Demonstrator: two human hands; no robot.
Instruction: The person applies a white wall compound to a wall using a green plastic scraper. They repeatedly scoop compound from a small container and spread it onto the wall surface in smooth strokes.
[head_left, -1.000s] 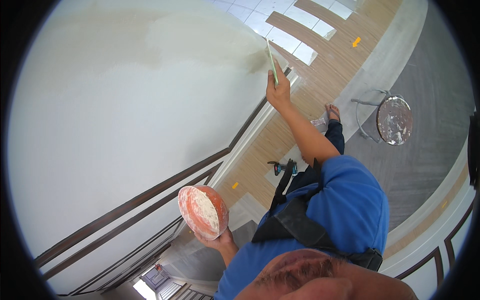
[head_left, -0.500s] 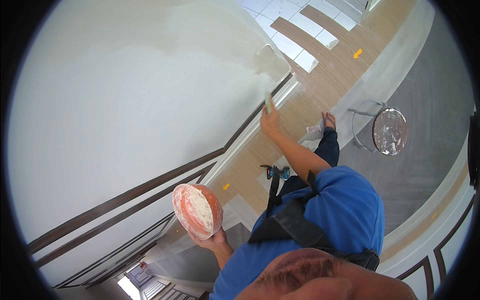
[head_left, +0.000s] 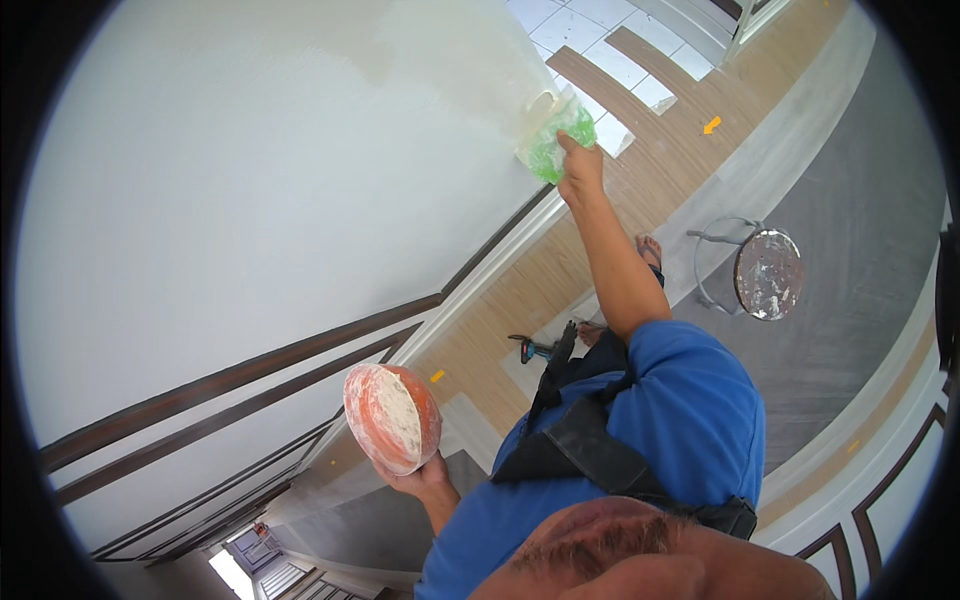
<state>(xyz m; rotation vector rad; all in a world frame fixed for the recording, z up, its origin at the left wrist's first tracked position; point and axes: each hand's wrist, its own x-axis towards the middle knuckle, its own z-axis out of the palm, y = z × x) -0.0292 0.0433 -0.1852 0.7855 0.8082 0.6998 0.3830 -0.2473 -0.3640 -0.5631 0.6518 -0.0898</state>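
My left hand (head_left: 428,478) holds an orange bowl (head_left: 360,415) from beneath. The bowl is tilted and smeared white, with pale, creamy filler (head_left: 398,412) inside. Stretched out at the far end of the wall, my right hand (head_left: 580,168) grips a green plastic spreader (head_left: 548,150) coated in whitish filler. The thumb lies over the spreader's flat face. Its blade is at the white wall (head_left: 250,210), close to the wall's end; whether the edge touches cannot be made out. A beige damp-looking patch (head_left: 400,50) spreads across the upper wall.
Dark trim (head_left: 250,388) runs along the wall. A paint-spotted round stool (head_left: 768,275) stands on the right. By my feet lies a blue-and-black tool (head_left: 536,348). Loose wood planks (head_left: 605,88) rest over white tiles at the far end, beside laid wood flooring (head_left: 680,150).
My right hand has moved farther out and up toward the wall's end, and the spreader has turned from edge-on to showing its broad green face. The left hand keeps the bowl nearly still.
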